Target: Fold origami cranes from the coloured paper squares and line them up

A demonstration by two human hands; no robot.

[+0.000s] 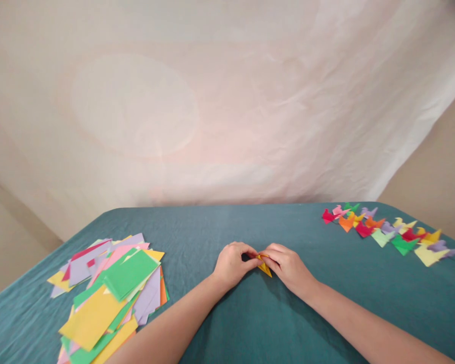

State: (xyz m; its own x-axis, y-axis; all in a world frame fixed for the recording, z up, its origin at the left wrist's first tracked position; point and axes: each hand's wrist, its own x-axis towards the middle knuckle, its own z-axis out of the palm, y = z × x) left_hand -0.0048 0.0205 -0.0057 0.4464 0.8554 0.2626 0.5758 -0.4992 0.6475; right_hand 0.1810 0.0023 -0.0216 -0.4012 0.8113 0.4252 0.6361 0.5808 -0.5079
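Between my two hands, just above the middle of the table, is a small folded piece of yellow origami paper point(264, 267). My left hand point(235, 263) pinches it from the left, thumb and forefinger closed on its upper edge. From the right, my right hand point(286, 265) grips it too, with fingers bent and pressed together. A pointed yellow end sticks out below the fingertips. The rest of the folded paper is covered by my fingers, so its full shape is hidden.
A loose, overlapping pile of coloured paper sheets point(132, 275) lies at the left. Several folded paper birds point(405, 244) stand in rows at the right. A dark green cloth point(197, 227) covers the table, and a pale sheet point(227, 111) hangs behind it.
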